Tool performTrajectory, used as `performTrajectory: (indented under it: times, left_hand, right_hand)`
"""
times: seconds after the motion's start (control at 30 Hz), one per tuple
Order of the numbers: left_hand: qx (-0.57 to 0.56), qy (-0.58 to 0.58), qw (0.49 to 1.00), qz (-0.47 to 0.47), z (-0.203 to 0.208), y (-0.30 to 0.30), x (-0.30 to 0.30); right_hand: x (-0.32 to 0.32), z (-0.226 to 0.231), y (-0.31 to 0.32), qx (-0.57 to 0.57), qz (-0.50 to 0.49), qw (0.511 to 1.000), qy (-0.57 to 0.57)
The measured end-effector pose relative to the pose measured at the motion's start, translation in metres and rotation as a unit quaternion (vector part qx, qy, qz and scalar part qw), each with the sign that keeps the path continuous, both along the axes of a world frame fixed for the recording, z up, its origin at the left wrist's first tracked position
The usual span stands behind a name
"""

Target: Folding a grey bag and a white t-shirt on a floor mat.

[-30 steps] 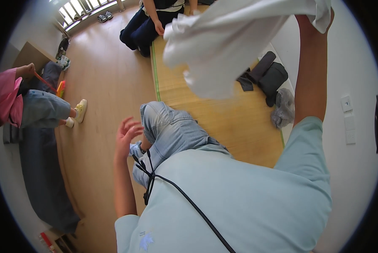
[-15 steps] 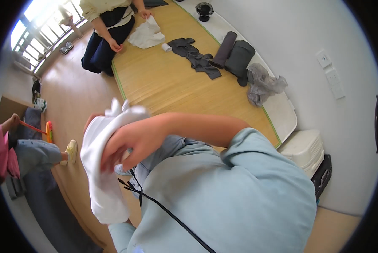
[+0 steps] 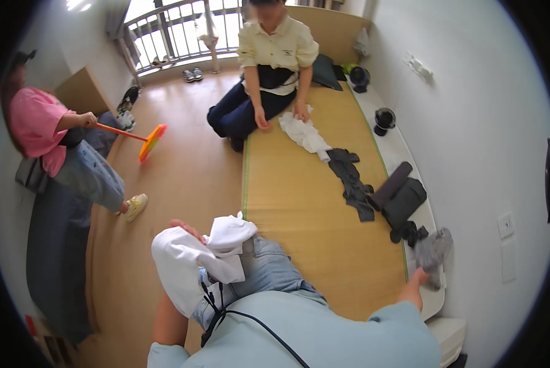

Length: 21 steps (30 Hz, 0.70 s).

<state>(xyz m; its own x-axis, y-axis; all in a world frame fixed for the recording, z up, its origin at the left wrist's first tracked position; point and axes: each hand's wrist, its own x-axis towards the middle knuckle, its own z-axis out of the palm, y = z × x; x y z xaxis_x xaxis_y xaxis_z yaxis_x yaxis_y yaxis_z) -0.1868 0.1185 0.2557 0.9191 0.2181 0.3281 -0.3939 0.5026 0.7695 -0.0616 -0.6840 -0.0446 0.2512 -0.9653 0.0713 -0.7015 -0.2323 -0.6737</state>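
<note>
White cloth (image 3: 178, 264) drapes over the left hand (image 3: 188, 229), fingers mostly hidden; its grip cannot be told. Past the yellow mat (image 3: 324, 208), the right hand (image 3: 420, 278) touches a grey plastic bag (image 3: 434, 248) low down; closure unclear.

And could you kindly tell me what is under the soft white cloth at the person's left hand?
The left hand partly shows beyond the white cloth, the bare forearm before it. Faded blue denim trousers emerge beside it. The wrist and part of the trousers are covered.
</note>
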Motion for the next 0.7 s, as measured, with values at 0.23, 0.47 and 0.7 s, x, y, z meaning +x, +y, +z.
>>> performTrajectory:
  times: [0.23, 0.47, 0.7]
  left_hand:
    - [-0.183, -0.061, 0.98, -0.057, -0.015, -0.042, 0.067]
    - [-0.209, -0.164, 0.92, -0.287, 0.044, -0.075, 0.085]
    - [0.065, -0.357, 0.932, -0.01, 0.082, 0.05, 0.052]
  right_hand:
    - [0.019, 0.005, 0.263, 0.023, 0.44, 0.898, -0.007]
    - [0.014, 0.195, 0.584, 0.414, 0.779, 0.443, -0.159]
    - [0.019, 0.292, 0.571, 0.161, 0.817, 0.512, -0.213]
